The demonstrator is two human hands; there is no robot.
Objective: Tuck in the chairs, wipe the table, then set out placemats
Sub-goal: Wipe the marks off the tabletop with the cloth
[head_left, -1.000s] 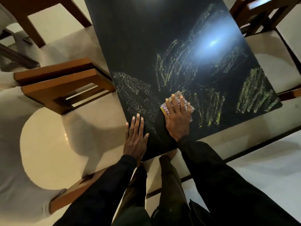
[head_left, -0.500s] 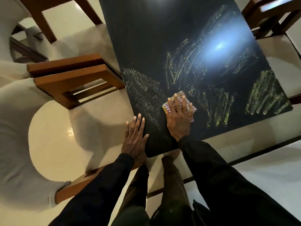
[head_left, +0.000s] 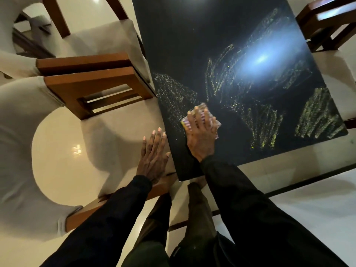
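Note:
A glossy black table (head_left: pixel 192 45) fills the upper middle, streaked with patches of yellow-green smears (head_left: pixel 264 130). My right hand (head_left: pixel 200 137) presses flat on a small checked cloth (head_left: pixel 204 112) near the table's near-left corner. My left hand (head_left: pixel 153 155) lies flat with fingers spread, just off the table's left edge, over a wooden chair back (head_left: pixel 159 186). Two wooden chairs with beige seats (head_left: pixel 92 81) stand along the left side, pushed against the table.
Another wooden chair (head_left: pixel 323 22) sits at the table's far right with a beige seat (head_left: pixel 339 74). A bright lamp reflection (head_left: pixel 262 58) glares on the tabletop. Cream tiled floor (head_left: pixel 63 151) lies to the left; my legs are below.
The view has shifted so the table sits further right and up. My right hand with the cloth has slid slightly left and toward me. My left hand now sits off the table edge.

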